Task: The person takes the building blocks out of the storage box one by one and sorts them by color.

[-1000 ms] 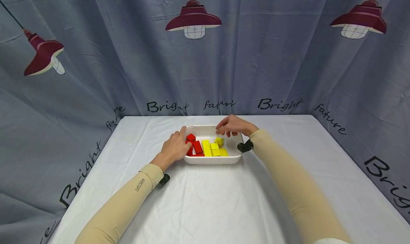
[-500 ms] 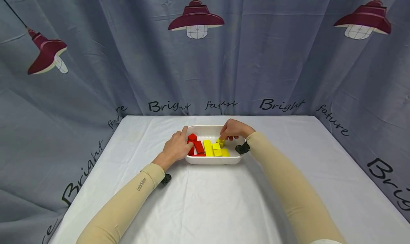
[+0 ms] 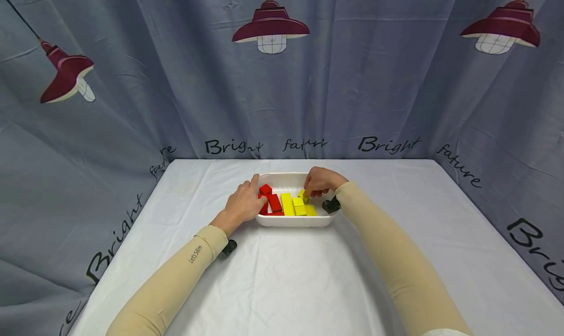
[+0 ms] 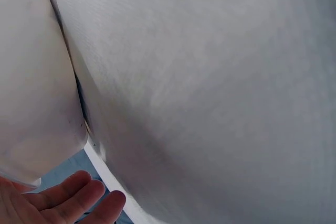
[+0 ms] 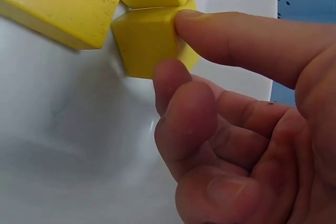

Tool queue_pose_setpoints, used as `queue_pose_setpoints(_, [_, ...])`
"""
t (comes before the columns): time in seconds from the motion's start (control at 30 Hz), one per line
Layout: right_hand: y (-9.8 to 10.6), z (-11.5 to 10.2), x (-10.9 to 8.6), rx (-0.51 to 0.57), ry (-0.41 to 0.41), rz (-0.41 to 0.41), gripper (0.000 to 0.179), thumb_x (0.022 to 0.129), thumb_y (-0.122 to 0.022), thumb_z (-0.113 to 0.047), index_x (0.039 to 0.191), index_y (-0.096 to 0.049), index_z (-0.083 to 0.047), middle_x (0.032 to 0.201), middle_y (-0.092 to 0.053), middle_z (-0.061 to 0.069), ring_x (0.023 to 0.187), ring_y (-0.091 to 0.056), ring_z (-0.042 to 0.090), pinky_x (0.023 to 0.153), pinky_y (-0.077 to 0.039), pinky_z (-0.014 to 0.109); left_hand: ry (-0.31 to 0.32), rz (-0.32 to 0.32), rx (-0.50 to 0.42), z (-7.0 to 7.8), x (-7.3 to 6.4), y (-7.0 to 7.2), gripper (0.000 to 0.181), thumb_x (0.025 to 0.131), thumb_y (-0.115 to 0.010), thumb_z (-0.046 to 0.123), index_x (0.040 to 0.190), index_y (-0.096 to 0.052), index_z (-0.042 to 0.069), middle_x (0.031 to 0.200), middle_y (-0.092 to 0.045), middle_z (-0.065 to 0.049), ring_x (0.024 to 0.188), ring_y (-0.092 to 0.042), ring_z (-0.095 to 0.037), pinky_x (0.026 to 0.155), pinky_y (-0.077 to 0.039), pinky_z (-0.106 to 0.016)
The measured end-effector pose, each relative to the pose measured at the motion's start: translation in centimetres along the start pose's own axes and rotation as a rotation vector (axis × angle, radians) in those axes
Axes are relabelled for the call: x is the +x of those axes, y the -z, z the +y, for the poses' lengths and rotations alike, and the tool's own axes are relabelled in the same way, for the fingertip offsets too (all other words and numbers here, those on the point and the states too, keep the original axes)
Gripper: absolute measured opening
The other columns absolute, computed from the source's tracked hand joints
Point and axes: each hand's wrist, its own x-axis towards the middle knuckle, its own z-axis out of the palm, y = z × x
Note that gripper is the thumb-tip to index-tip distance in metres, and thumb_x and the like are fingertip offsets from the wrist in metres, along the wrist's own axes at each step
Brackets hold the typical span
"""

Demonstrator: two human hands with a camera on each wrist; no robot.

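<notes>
A shallow white tray (image 3: 294,221) on the table holds red blocks (image 3: 275,203) on its left side and yellow blocks (image 3: 287,204) from the middle rightward. My left hand (image 3: 240,202) grips the tray's left rim, thumb over the rim beside the red blocks and fingers along the outside. Inside the tray, my right hand (image 3: 323,180) reaches down at the rear yellow block. In the right wrist view, one extended finger (image 5: 231,38) presses that yellow block's (image 5: 147,40) edge, and another fingertip sits at its lower corner. The remaining fingers are bent inward around nothing.
A white cloth covers the table (image 3: 282,277), and a grey-blue curtain (image 3: 365,81) printed with lamps and lettering hangs behind and at both sides. Dark wrist devices (image 3: 331,205) sit near each cuff. A larger yellow block (image 5: 63,6) lies beside the touched one.
My right hand has come down from above the tray's rear right onto the rear yellow block, which has shifted slightly left. The left hand stays on the rim.
</notes>
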Motion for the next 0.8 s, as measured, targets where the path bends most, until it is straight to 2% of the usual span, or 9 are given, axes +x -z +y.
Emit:
queue_pose_setpoints(0.2, [-0.19,-0.12,0.01,0.023,-0.016,-0.003,0.030,0.086,-0.079,-0.027,0.106,-0.071,-0.006,0.079,-0.069,0.006,0.065,-0.054,0.017,0.056,-0.037,0.023,-0.002,0.001,-0.003,-0.03,0.02,0.00,0.073,0.096,-0.053,0.035,0.159,-0.023,0.014,0.143,-0.050,-0.017,0.125,-0.053,-0.031,0.101,-0.050,-0.052])
queue_pose_setpoints(0.5, [-0.38,-0.33,0.20,0.017,-0.020,0.001,0.033,0.087,-0.079,-0.031,0.109,-0.071,-0.007,0.077,-0.067,0.004,0.062,-0.049,0.016,0.055,-0.031,0.025,0.010,-0.007,0.007,0.11,0.02,0.01,0.074,0.097,-0.053,0.036,0.159,-0.022,0.014,0.145,-0.049,-0.017,0.127,-0.051,-0.031,0.102,-0.049,-0.052])
queue_pose_setpoints(0.8, [-0.54,-0.32,0.58,0.013,-0.024,0.016,0.031,0.084,-0.081,-0.031,0.102,-0.072,-0.007,0.073,-0.061,0.003,0.058,-0.045,0.015,0.054,-0.030,0.025,0.007,-0.003,0.006,0.10,0.09,-0.06,0.073,0.096,-0.053,0.036,0.159,-0.022,0.015,0.144,-0.049,-0.017,0.126,-0.052,-0.031,0.102,-0.049,-0.052])
